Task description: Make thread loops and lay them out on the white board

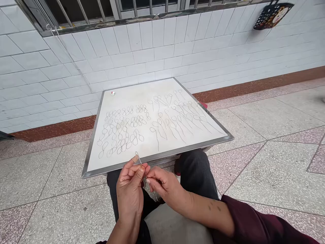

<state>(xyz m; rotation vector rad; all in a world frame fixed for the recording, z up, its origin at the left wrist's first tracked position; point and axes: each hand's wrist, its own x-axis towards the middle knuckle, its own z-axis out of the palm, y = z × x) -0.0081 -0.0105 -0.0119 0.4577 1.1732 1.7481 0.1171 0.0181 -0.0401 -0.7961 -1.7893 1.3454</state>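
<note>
My left hand [132,189] pinches a thin wire [139,158] between thumb and fingers, and the wire bends into a small curve above the fingertips. Close against it, my right hand [162,184] is closed on the lower part of the same wire, whose tail hangs beneath. Both hands are over my lap, just in front of the near edge of a white table [149,152]. Linked double wire loops [124,142] lie in rows on the left of the tabletop. Single wire loops with long tails [157,135] lie on the right.
A small white-and-red object [113,93] sits at the table's far left corner. The metal table rim [87,166] borders my knees. Behind stands a white tiled wall [142,61] with a barred window [127,10]. A dark bag [273,15] hangs on the right.
</note>
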